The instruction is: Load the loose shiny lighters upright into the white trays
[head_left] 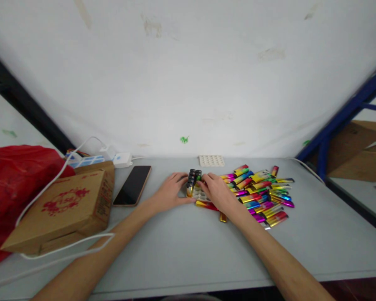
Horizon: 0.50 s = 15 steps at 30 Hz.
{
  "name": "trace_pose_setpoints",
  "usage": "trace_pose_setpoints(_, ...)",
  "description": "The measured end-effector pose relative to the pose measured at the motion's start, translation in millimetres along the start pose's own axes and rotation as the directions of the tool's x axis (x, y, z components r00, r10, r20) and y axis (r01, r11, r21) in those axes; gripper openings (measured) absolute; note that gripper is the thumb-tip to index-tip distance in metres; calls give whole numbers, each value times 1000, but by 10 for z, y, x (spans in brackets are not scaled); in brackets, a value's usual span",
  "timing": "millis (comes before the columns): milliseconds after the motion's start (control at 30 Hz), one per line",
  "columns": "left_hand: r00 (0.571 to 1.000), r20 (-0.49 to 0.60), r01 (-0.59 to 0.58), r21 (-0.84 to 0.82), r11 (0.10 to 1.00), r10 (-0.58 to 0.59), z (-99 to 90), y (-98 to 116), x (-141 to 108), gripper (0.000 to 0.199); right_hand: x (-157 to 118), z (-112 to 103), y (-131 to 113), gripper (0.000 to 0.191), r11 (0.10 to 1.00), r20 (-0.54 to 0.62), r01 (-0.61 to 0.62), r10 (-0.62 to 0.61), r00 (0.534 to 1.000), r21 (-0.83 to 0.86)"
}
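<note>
Several lighters with black tops stand upright in a white tray with holes. My left hand curls around the tray's left side, with its fingers by the back of the row and its thumb at the front corner. Over the tray's right side, my right hand has its fingers closed on a lighter with a green body. My right hand partly hides the tray. A red and gold lighter lies just in front of the tray.
A heap of shiny coloured lighters covers the table at right. Another white tray lies by the wall. On the left are a phone, a cardboard box, a red bag and a white cable near my left forearm.
</note>
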<state>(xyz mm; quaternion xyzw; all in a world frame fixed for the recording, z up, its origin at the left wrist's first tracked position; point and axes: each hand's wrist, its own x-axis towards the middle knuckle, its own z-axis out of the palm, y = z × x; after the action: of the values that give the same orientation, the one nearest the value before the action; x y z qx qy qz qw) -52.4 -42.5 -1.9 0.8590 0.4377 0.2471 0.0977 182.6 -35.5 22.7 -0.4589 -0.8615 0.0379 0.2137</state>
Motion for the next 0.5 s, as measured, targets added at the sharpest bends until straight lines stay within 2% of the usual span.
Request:
trace_pose_setpoints(100, 1000, 5, -2, 1, 1000, 2, -6, 2, 2, 74, -106, -164, 10, 14, 998, 35, 1, -4, 999, 60)
trace_pose_setpoints(267, 1000, 0, 5, 0, 1000, -5, 2, -17, -4, 78, -302, -431, -20, 17, 977, 197, 150, -179, 964, 153)
trace_pose_setpoints(333, 1000, -7, 7, -23, 1000, -8, 8, -18, -8, 78, -331, -476, -65, 15, 977, 223, 178, -200, 954, 116)
trace_pose_setpoints(500, 997, -62, 35, -57, 998, -39, 35, 17, -13, 73, -342, -451, -190, 11, 983, 307, 177, -154, 939, -50)
